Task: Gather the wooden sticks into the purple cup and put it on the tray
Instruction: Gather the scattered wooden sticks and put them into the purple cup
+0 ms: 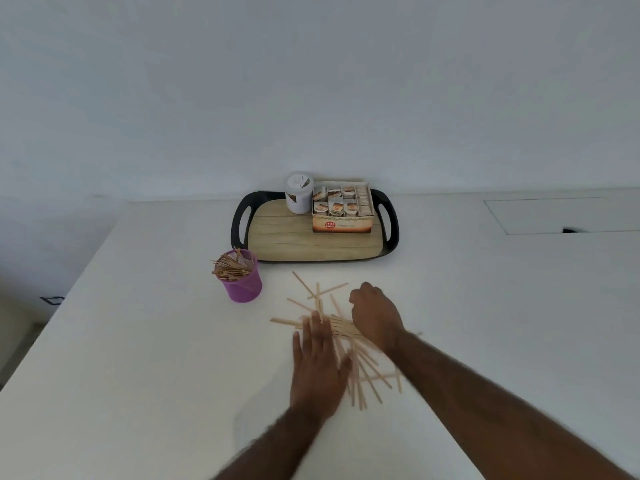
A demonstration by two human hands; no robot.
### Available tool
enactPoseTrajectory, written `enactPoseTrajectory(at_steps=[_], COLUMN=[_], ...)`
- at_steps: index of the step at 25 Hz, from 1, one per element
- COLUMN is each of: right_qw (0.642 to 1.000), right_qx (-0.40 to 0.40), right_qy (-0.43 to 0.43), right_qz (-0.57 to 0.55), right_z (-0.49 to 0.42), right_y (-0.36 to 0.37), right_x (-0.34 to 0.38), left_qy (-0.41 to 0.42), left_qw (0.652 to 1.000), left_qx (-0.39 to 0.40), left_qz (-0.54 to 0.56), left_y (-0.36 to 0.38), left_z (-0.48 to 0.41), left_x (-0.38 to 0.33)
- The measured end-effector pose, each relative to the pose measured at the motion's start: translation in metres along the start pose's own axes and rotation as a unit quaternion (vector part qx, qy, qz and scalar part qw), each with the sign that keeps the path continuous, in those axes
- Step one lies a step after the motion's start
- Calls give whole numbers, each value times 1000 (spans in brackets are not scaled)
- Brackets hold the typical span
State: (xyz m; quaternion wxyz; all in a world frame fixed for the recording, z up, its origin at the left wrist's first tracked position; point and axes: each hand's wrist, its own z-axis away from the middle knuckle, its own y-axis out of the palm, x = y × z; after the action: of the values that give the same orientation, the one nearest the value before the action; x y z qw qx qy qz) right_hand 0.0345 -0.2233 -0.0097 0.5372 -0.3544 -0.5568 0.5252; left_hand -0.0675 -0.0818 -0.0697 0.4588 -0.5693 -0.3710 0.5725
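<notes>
Head view: left hand (318, 362) lies flat, fingers straight & relaxed, palm down on the near-left edge of the loose wooden sticks (341, 328). Right hand (375, 317) is knuckles-up over the far side of the pile, fingers curled down. Whether it actually grips any sticks can't be told, since the fingertips are hidden.

The step looks like corralling the scatter into one bundle. To do it well, he should sweep both hands inward so the sticks turn parallel, then pinch the bundle mid-length w/ one hand. The outliers toward the tray & near the right forearm need raking in first, or they'll get left behind.

The sticks are thin, flat, pale wood strips, criss-crossed on a smooth white table (138, 341); prob. slippery there. The purple cup (242, 289) stands upright just left of the pile, not yet on the tray. It's a mesh cylinder, already bristling w/ sticks. Beyond it is the tray (287, 237): black rim, cut-out handles, wood-grain base. It carries a white jar (299, 194) & a cardboard box (343, 213) of sachets.
</notes>
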Motion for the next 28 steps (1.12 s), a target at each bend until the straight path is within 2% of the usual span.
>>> enactPoseTrajectory(at_steps=[4,7,9,12,15,17,19,22,24,28], right_qw=[996,983,978,978,974,984,996,993,989,997], right_qx=[79,144,137,85,78,57,48,114,139,74], right_qy=[-23,-84,-112,-143,-191,-162,-73,32,46,11], right_qz=[30,79,113,126,96,39,4,20,37,11], right_z=[-41,-54,-48,-19,10,24,38,70,88,86], right_y=[-15,-10,0,15,19,9,-3,-6,7,20], right_x=[11,23,25,15,0,-14,-29,-35,-24,-8], left_qy=[-8,65,97,117,130,139,144,124,105,78], left_qw=[999,995,991,989,988,989,989,990,991,996], left_qx=[26,69,81,74,57,34,21,53,66,49], left_qz=[-36,-37,-40,-50,-55,-47,-34,-46,-48,-17], left_y=[-32,-43,-42,-36,-29,-28,-30,-32,-29,-23], left_z=[-48,-68,-73,-72,-66,-60,-55,-47,-42,-27], left_x=[53,68,71,68,63,65,75,89,84,60])
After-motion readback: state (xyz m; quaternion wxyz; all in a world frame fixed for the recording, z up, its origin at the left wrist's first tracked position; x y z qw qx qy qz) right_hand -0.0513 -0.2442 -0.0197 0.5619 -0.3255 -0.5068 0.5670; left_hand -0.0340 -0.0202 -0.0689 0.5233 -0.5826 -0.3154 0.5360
